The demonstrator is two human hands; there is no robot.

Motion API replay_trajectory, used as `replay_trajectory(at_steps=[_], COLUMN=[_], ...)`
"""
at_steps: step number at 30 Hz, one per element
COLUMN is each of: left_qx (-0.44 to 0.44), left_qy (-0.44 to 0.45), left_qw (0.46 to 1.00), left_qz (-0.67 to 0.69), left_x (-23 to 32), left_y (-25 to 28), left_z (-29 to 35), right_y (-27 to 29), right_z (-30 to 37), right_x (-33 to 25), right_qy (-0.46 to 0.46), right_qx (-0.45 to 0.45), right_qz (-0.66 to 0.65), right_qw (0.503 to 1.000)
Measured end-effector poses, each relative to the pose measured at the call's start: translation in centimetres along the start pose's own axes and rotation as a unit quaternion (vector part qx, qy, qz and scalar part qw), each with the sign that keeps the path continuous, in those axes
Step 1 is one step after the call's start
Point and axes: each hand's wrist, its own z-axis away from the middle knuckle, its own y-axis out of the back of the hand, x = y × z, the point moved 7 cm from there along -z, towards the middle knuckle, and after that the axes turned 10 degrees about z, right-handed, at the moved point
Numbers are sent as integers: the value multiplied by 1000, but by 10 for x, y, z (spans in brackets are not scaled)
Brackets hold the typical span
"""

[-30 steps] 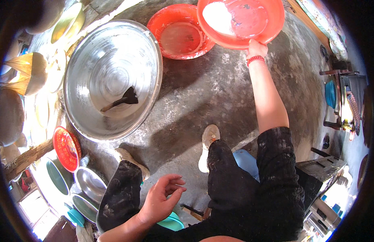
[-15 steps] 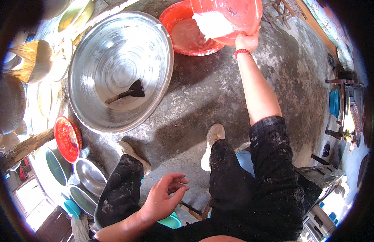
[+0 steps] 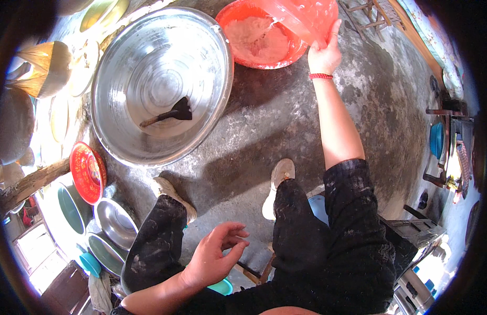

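At the far side, my right hand (image 3: 326,56), with a red bead bracelet at the wrist, grips the edge of a translucent red plastic basin (image 3: 319,18). It is tilted steeply over a second red basin (image 3: 259,64) on the floor, which holds a white powdery mass (image 3: 254,39). The upper part of the held basin runs out of the frame. Above my lap hovers my left hand (image 3: 214,254), its fingers loosely bent and apart, with nothing in it. Left of the red basins stands a large metal basin (image 3: 164,52); a dark flat-bladed scraper (image 3: 181,109) with a short handle lies inside.
By my left leg sit a patterned red basin (image 3: 86,176), a smaller metal basin (image 3: 116,223) and green-lined basins (image 3: 71,210). A wooden log (image 3: 36,184) borders the left side. Stools and a chair (image 3: 416,231) stand on the right. My shoes (image 3: 280,176) rest on the concrete floor.
White powder was sliding out of the held basin; now it lies in the lower one. My right hand has tipped the held basin further. The left hand has barely moved.
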Motion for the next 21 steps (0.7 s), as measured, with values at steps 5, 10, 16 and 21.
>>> replay_trajectory(at_steps=[5, 10, 16, 21], left_qx=[0, -2, -9, 3], left_qy=[-14, -10, -18, 17], left_qw=[1000, 999, 996, 1000], left_qz=[-16, -41, -82, -16], left_x=[5, 8, 9, 3], left_y=[-1, -5, -9, -11], left_z=[0, -1, -4, -6], right_y=[21, 2, -3, -29], right_z=[13, 13, 8, 8], right_x=[-13, 5, 20, 62], right_qy=[124, 69, 98, -47], right_qx=[102, 14, 66, 89], right_qz=[-19, 45, 20, -140], right_qw=[987, 996, 993, 985])
